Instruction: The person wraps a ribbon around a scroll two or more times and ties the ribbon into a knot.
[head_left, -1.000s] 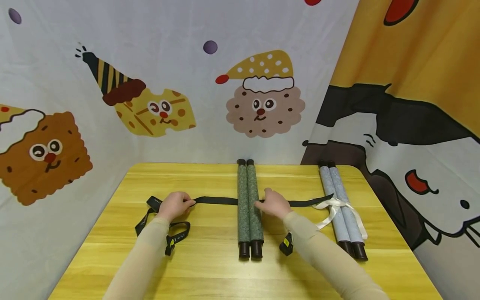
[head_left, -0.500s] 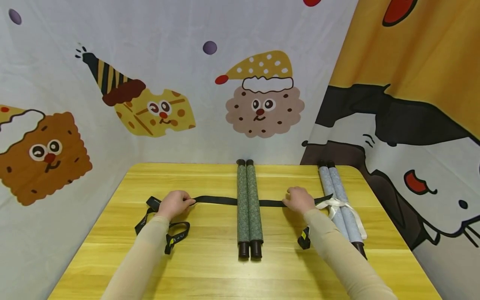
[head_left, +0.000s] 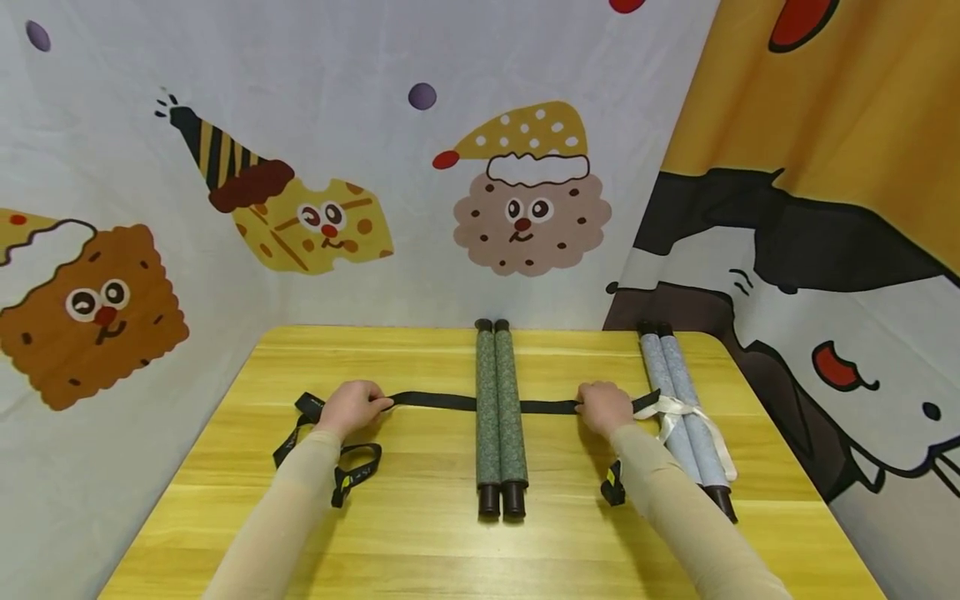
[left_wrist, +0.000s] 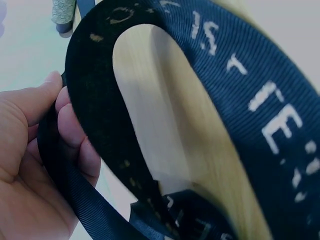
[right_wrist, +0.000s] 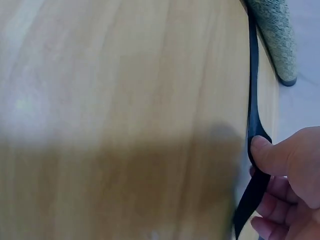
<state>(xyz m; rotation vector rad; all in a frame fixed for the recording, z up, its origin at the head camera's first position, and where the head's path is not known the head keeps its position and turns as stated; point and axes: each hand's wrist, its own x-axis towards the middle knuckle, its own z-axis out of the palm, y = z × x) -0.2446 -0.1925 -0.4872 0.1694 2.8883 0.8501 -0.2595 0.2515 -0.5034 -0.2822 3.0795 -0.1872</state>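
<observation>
- your left grip is narrow, pinching the black strap between thumb and fingers; your right grip is narrow too, thumb on the same strap, with a short free tail past it reaching towards the white ribbon.
- the strap runs nearly straight along the bench from one grip to the other, passing beneath the green double roll; the roll lies between your grips, touched by neither.
- by the look of it, you are at the laying-out step, with strap drawn out on both sides; nothing is wrapped or knotted over the green roll yet.
- the next move probably calls for lifting both sides up and over, to meet on top; go evenly, since a hard pull one way could drag the strap through or shift the roll.
- mind the lettered loops by your left wrist, seemingly slack of the same strap; they could twist or snag.
- the pale blue roll lies to the right, tied with that ribbon.
</observation>
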